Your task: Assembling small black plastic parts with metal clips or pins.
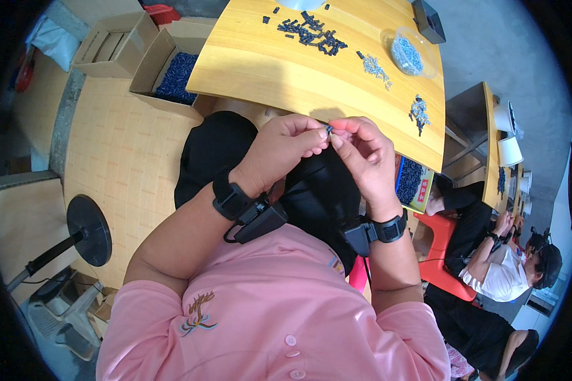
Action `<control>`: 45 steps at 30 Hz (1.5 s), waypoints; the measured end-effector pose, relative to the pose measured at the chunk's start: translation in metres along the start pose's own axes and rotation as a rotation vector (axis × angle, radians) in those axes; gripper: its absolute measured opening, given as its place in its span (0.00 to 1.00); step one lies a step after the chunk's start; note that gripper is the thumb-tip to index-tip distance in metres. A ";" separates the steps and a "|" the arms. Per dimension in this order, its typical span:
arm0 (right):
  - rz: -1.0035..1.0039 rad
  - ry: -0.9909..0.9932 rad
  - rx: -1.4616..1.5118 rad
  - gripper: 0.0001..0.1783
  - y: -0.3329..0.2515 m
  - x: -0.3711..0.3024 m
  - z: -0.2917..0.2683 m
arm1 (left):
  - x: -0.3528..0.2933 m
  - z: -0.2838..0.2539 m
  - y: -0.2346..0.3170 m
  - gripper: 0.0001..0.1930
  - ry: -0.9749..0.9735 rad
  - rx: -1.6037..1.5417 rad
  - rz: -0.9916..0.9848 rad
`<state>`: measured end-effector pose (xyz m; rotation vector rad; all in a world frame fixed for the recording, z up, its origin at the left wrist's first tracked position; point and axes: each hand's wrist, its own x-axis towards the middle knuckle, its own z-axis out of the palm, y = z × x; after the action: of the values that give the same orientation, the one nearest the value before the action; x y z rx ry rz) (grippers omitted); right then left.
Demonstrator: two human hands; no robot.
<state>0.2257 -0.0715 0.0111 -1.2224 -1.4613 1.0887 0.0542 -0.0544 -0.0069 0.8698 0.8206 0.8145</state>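
My left hand [285, 145] and my right hand [367, 157] meet over my lap, just in front of the table's near edge. Thumb and fingers of both are closed in a pinch on one small dark piece [329, 129], bluish at its tip; the fingers cover most of it. Beyond them on the wooden table [248, 63] lie a scattered pile of small black parts [311, 33] and a little heap of clear, pale parts [376, 68]. A second heap of mixed clear and dark parts [419, 112] sits near the right edge.
A clear bowl of light-blue parts [407, 56] and a black box [428, 23] stand at the table's right. Cardboard boxes [147, 70] stand left; dark parts in a yellow-edged box [413, 181] lie below the table. A person [502, 273] works at another table on the right.
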 end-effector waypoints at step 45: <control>-0.292 -0.046 -0.655 0.17 0.022 -0.003 0.005 | 0.013 0.001 -0.038 0.08 0.123 -0.214 -0.263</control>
<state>0.2252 -0.0718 -0.0111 -1.3564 -2.0451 0.4454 0.0706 -0.0591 -0.0432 0.5133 0.9157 0.7129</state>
